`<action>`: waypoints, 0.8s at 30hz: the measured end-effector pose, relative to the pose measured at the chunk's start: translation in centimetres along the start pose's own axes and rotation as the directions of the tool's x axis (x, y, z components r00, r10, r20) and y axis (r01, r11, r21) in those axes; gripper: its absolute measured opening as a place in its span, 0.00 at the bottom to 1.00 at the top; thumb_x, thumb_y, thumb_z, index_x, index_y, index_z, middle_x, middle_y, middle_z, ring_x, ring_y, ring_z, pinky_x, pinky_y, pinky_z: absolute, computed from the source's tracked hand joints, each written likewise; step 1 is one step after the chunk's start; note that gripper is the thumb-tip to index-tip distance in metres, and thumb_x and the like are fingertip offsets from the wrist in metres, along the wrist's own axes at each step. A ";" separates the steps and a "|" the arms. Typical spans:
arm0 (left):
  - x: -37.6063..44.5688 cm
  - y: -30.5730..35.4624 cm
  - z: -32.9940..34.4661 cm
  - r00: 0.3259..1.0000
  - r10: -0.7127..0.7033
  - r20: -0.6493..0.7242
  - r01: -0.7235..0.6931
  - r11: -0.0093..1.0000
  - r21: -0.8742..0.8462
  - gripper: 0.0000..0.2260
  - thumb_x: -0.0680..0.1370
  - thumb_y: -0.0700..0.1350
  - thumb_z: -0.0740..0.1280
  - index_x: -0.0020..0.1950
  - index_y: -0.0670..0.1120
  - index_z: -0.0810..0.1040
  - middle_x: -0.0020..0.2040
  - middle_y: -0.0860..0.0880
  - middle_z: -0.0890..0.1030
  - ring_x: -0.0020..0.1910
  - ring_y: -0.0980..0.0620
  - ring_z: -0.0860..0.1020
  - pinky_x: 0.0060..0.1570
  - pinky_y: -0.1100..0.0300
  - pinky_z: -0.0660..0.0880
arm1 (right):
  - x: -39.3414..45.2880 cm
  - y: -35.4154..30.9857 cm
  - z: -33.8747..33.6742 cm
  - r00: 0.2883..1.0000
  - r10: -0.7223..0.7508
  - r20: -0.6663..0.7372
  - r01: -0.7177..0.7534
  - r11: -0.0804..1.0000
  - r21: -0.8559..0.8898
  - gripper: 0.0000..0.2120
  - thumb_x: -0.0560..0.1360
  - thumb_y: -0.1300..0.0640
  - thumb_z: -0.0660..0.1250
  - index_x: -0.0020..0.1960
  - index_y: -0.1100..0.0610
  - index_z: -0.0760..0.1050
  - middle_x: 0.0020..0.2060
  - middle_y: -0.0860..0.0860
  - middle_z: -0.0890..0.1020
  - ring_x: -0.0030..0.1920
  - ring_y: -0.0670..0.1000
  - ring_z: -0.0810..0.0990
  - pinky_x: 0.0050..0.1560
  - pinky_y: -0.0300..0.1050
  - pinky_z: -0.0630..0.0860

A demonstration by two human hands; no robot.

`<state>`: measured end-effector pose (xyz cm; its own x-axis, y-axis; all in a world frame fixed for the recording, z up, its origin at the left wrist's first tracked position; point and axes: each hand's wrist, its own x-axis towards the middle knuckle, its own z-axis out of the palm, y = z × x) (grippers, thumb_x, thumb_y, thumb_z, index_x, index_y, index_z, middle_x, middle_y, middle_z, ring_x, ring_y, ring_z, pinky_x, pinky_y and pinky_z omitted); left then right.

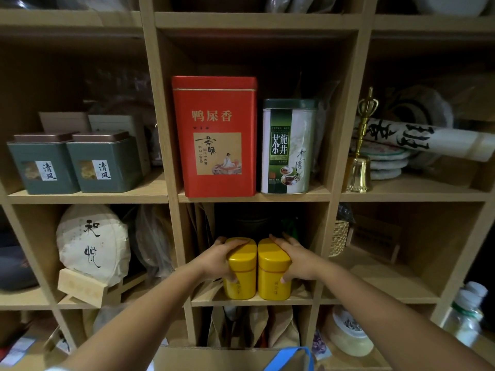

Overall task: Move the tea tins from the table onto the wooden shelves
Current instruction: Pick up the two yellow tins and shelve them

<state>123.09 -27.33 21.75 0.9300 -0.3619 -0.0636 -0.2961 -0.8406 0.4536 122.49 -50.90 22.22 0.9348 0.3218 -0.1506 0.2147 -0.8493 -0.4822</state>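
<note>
Left hand curled round the left yellow tin, fingers over the lid's top edge, thumb against the front. Right hand wrapped likewise round the right yellow tin, thumb low on the front face. Both tins upright, side by side and touching, seated on the middle compartment's board of the wooden shelves, near its front edge. Behind them a dark shape, too dim to make out.

One compartment higher: a tall red tin upright, and just beside it on the right a green-and-white tin, also upright. To the left on that same level, two grey-green square tins set side by side, with pale boxes behind. To the right on that level, a brass bell with a tall handle, standing in front of stacked wrapped tea cakes and a paper roll bearing black brushwork.

Left of the yellow tins, a paper-wrapped round cake propped upright on a small wooden stand. Right of them, a woven basket at the compartment's edge. Below, brown paper bags, a blue strap at the bottom edge, and plastic bottles at far right.
</note>
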 end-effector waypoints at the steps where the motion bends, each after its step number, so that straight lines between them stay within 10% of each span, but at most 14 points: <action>1: -0.1 0.1 -0.1 1.000 -0.001 0.006 0.001 1.000 0.002 0.43 0.67 0.41 0.75 0.74 0.60 0.54 0.74 0.43 0.52 0.72 0.40 0.57 0.68 0.50 0.64 | 0.0 0.0 0.0 1.000 0.002 -0.005 -0.002 1.000 -0.002 0.52 0.67 0.62 0.75 0.75 0.40 0.43 0.76 0.49 0.41 0.75 0.58 0.51 0.72 0.54 0.61; 24: -8.4 2.4 -2.5 0.964 0.228 -0.140 -0.131 0.859 0.495 0.33 0.73 0.44 0.68 0.75 0.54 0.57 0.77 0.48 0.56 0.76 0.48 0.53 0.73 0.53 0.53 | -3.1 -5.3 0.0 0.964 -0.254 -0.079 0.217 0.923 -0.319 0.45 0.69 0.64 0.71 0.76 0.45 0.48 0.77 0.52 0.49 0.76 0.51 0.43 0.74 0.48 0.41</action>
<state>115.13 -25.24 25.61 0.8592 -0.4838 0.1663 -0.4840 -0.8741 -0.0422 118.44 -47.39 25.26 0.8691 0.4926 0.0454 0.4909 -0.8475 -0.2021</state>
